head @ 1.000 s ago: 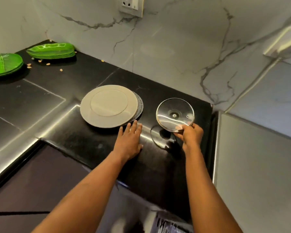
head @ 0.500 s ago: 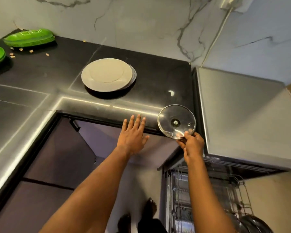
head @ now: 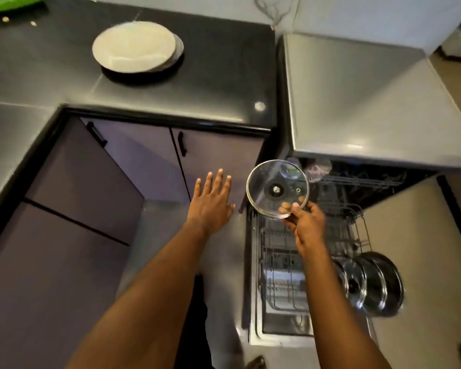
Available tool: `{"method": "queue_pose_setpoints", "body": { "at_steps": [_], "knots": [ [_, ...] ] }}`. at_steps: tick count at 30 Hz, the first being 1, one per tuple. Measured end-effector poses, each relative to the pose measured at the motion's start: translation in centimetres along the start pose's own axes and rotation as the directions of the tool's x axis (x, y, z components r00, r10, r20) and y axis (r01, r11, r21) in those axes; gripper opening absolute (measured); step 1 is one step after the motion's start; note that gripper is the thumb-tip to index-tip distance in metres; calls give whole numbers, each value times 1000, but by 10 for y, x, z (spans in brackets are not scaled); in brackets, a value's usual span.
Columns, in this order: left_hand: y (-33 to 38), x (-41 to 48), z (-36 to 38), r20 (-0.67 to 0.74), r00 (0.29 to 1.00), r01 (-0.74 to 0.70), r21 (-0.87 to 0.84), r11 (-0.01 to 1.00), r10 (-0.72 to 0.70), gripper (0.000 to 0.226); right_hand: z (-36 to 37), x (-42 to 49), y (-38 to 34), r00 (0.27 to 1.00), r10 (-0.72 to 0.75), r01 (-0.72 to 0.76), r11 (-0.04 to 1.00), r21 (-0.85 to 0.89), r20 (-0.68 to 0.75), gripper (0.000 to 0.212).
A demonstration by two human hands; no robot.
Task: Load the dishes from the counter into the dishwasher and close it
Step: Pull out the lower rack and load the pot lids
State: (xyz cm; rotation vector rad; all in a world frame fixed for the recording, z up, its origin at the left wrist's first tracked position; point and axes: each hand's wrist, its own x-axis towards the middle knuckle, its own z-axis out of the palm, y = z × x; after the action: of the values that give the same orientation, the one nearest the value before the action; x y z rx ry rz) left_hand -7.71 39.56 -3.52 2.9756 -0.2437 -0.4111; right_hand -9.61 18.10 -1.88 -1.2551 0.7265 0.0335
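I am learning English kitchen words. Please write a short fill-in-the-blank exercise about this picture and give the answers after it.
1. The right hand holds a lid; the left hand holds ____.
2. The plates lie ____ the counter.
3. The dishwasher is ____, not closed.
Missing words: nothing; on; open.

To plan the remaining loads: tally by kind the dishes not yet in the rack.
Plates: 3 in view, beige plate, grey plate beneath it, green plate cut by the frame.
Lids: 1, glass lid in the right hand.
Total: 4.
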Motion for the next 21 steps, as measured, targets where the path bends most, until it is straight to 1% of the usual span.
{"method": "queue_pose_setpoints", "body": {
  "at_steps": [3, 7, 10, 14, 16, 18, 19, 21],
  "knots": [
    [45, -39, 32, 54, 999, 6, -26, 1000, -5, 73, -54, -17, 15, 1000, 18, -19, 994, -110, -6, 18],
    [102, -75, 73, 137, 991, 10, -76, 997, 0, 73, -125, -28, 32, 998, 47, -57, 973, -224, -48, 12],
    [125, -90, 94, 224, 975, 17, -92, 996, 4, 72, -160, -23, 39, 995, 71, -88, 954, -288, -69, 13],
    [145, -90, 130, 339, 938, -35, -95, 995, 65, 70, -196, -8, 47, 994, 60, -95, 904, -417, -95, 14],
    [155, -85, 155, 388, 916, -66, -97, 993, 99, 69, -212, 4, 57, 992, 47, -103, 852, -513, -121, 12],
    [164, -83, 185, 417, 900, -108, -73, 992, 128, 71, -226, 18, 72, 993, 0, -76, 763, -642, -117, 10],
    [171, -80, 206, 445, 885, -120, -71, 990, 139, 72, -234, 30, 84, 993, -5, -78, 702, -708, -114, 14],
    [175, -75, 239, 484, 862, -146, -45, 988, 149, 73, -241, 45, 103, 994, -25, -71, 627, -776, -110, 22]
  ]
}}
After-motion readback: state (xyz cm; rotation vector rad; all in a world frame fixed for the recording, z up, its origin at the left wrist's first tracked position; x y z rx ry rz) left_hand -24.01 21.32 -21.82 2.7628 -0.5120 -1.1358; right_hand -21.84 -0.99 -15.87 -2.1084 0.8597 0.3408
